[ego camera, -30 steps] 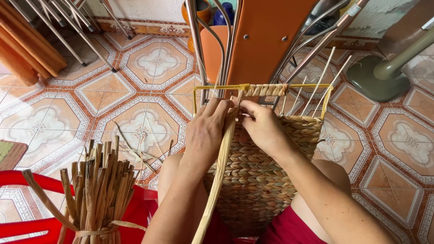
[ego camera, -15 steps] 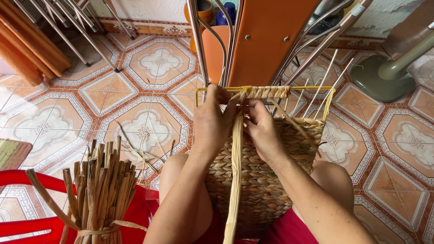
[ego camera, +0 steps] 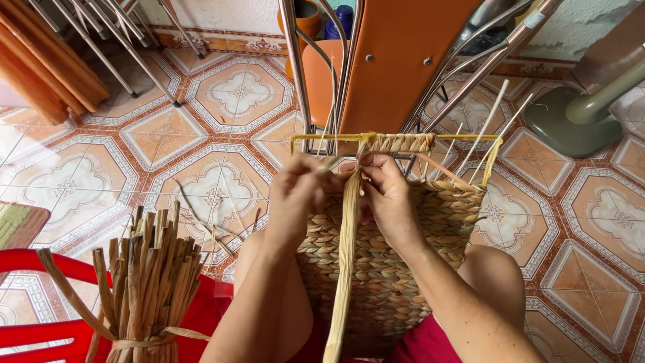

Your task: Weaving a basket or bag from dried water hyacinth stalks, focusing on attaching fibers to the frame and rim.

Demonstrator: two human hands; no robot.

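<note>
Floor (ego camera: pixel 94 168) of patterned tiles, orange chair back (ego camera: pixel 396 60) standing ahead. Half-woven basket (ego camera: pixel 390 269) resting on lap, yellow wire rim (ego camera: pixel 463 138) partly wrapped at top. Bundle of dried stalks (ego camera: pixel 144 282) upright at left on red stool (ego camera: pixel 40 329). Long flat fibre strand (ego camera: pixel 346 255), slanted a second ago, now hanging straight down basket front: pulled taut after tuck under rim. Left hand (ego camera: pixel 299 198) pinching thin strand end; right hand (ego camera: pixel 390 195) closed on fibre strand near rim.
</note>
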